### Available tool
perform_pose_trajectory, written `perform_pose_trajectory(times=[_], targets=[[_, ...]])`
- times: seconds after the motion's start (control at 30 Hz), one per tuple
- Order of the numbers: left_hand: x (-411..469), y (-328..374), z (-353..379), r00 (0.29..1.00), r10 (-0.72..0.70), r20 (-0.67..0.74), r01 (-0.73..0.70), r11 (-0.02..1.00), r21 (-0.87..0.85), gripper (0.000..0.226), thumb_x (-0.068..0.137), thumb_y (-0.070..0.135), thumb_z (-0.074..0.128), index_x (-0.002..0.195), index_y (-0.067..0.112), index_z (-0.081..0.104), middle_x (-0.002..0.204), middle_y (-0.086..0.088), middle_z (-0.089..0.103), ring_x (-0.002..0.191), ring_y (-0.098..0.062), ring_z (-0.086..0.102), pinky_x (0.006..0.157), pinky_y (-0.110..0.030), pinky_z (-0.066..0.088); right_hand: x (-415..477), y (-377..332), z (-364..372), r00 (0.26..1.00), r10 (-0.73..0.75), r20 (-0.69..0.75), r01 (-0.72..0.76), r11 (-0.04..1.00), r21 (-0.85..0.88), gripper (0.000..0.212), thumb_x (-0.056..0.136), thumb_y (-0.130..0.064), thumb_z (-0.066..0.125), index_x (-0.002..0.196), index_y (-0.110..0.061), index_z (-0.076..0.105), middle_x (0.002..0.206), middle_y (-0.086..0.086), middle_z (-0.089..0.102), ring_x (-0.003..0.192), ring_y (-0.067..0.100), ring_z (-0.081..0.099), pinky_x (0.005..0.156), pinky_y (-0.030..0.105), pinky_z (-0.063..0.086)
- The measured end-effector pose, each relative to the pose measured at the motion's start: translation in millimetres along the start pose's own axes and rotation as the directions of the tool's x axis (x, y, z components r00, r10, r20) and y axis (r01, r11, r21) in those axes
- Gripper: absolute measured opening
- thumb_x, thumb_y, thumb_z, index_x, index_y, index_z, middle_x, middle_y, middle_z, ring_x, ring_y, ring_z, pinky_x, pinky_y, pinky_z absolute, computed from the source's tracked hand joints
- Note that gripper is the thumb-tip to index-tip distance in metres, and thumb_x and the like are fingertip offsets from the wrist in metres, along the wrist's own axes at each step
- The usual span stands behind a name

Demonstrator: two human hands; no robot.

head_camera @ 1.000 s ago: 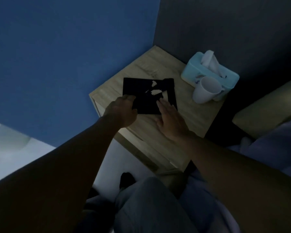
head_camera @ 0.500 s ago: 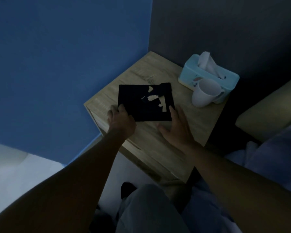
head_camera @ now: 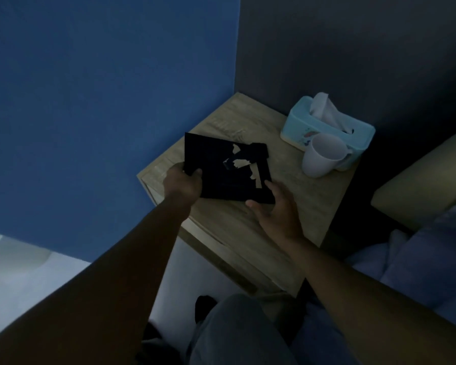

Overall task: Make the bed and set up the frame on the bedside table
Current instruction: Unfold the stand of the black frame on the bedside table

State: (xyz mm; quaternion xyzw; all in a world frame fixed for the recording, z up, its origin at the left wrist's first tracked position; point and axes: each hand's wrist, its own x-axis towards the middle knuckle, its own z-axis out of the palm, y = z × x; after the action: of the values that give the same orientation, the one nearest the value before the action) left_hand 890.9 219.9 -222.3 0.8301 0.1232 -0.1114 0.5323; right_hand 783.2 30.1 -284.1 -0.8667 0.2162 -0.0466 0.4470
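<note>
Though dim: frame [head_camera: 216,177], tissue [head_camera: 323,109] in box [head_camera: 298,127].

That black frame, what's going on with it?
A person is handling the frame over the bedside table. Their left hand grips its near left corner, and the right hand touches the near right corner with straight fingers. The frame lies nearly flat, not yet stood up. A tissue box and a white cup sit at the table's back right.
</note>
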Motion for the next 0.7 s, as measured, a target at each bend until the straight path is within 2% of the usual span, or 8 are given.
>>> perform_pose_trajectory(times=[0.13, 0.23, 0.33, 0.37, 0.43, 0.5, 0.63, 0.7], targets=[[-14, 29, -11, 0.983, 0.174, 0.054, -0.173, 0.985, -0.026, 0.037, 0.098, 0.021, 0.054, 0.134, 0.016, 0.059, 0.118, -0.003, 0.069, 0.098, -0.015, 0.067, 0.082, -0.025, 0.056, -7, -4, -5, 0.999, 0.015, 0.03, -0.015, 1.0, 0.017, 0.074, 0.091, -0.059, 0.059, 0.154, -0.028, 0.033, 0.162, 0.0, 0.029, 0.149, 0.018, 0.025, 0.121, 0.044, 0.029], [-28, 58, -13, 0.95, 0.301, 0.085, -0.301, 0.953, -0.011, 0.04, 0.098, 0.014, 0.054, 0.137, 0.017, 0.054, 0.095, 0.012, 0.065, 0.079, 0.002, 0.061, 0.067, -0.009, 0.052, -12, -12, -5, 0.998, -0.03, 0.046, 0.028, 0.999, 0.026, 0.064, 0.098, -0.056, 0.048, 0.153, -0.028, 0.033, 0.159, 0.0, 0.034, 0.147, 0.018, 0.031, 0.117, 0.037, 0.032], [-41, 82, -14, 0.891, 0.452, 0.049, -0.455, 0.887, 0.086, 0.038, 0.097, 0.009, 0.053, 0.135, 0.014, 0.056, 0.086, 0.015, 0.062, 0.074, 0.004, 0.058, 0.068, -0.007, 0.05, -16, -20, -6, 0.993, -0.053, 0.104, 0.048, 0.997, 0.056, 0.067, 0.097, -0.06, 0.048, 0.154, -0.031, 0.03, 0.16, -0.002, 0.034, 0.147, 0.017, 0.032, 0.117, 0.039, 0.034], [-44, 88, -15, 0.865, 0.501, 0.033, -0.501, 0.858, 0.114, 0.036, 0.097, 0.007, 0.051, 0.132, 0.014, 0.059, 0.089, 0.011, 0.065, 0.077, 0.0, 0.061, 0.075, -0.012, 0.053, -17, -24, -7, 0.99, -0.074, 0.12, 0.065, 0.995, 0.076, 0.068, 0.096, -0.06, 0.05, 0.154, -0.032, 0.03, 0.159, -0.003, 0.036, 0.145, 0.015, 0.034, 0.116, 0.037, 0.036], [-47, 95, -17, 0.825, 0.566, 0.009, -0.561, 0.815, 0.145, 0.035, 0.098, 0.006, 0.047, 0.129, 0.013, 0.062, 0.099, -0.001, 0.071, 0.09, -0.015, 0.067, 0.089, -0.025, 0.056, -19, -31, -9, 0.987, -0.107, 0.119, 0.092, 0.987, 0.131, 0.069, 0.094, -0.057, 0.057, 0.153, -0.031, 0.034, 0.154, -0.008, 0.042, 0.139, 0.006, 0.038, 0.107, 0.019, 0.037], [-47, 98, -20, 0.799, 0.601, -0.002, -0.594, 0.789, 0.158, 0.038, 0.099, 0.007, 0.044, 0.132, 0.012, 0.06, 0.112, -0.005, 0.071, 0.102, -0.017, 0.066, 0.098, -0.03, 0.053, -20, -40, -12, 0.989, -0.116, 0.09, 0.096, 0.975, 0.199, 0.069, 0.09, -0.052, 0.066, 0.15, -0.033, 0.038, 0.149, -0.015, 0.043, 0.134, -0.001, 0.037, 0.1, 0.01, 0.034], [-45, 105, -26, 0.753, 0.657, 0.033, -0.643, 0.725, 0.246, 0.042, 0.101, 0.003, 0.038, 0.139, 0.011, 0.054, 0.13, -0.005, 0.064, 0.116, -0.008, 0.057, 0.106, -0.014, 0.038, -10, -50, -12, 0.999, -0.044, 0.018, 0.037, 0.954, 0.299, 0.076, 0.08, -0.064, 0.07, 0.147, -0.041, 0.039, 0.153, -0.012, 0.041, 0.14, 0.006, 0.037, 0.112, 0.034, 0.039], [-44, 106, -27, 0.754, 0.655, 0.045, -0.642, 0.721, 0.263, 0.042, 0.101, 0.001, 0.037, 0.14, 0.01, 0.052, 0.134, -0.007, 0.061, 0.119, -0.006, 0.053, 0.104, -0.009, 0.031, 0, -53, -10, 0.999, -0.032, -0.015, 0.035, 0.946, 0.323, 0.071, 0.086, -0.054, 0.069, 0.148, -0.038, 0.039, 0.154, -0.009, 0.04, 0.14, 0.008, 0.037, 0.113, 0.034, 0.038]])
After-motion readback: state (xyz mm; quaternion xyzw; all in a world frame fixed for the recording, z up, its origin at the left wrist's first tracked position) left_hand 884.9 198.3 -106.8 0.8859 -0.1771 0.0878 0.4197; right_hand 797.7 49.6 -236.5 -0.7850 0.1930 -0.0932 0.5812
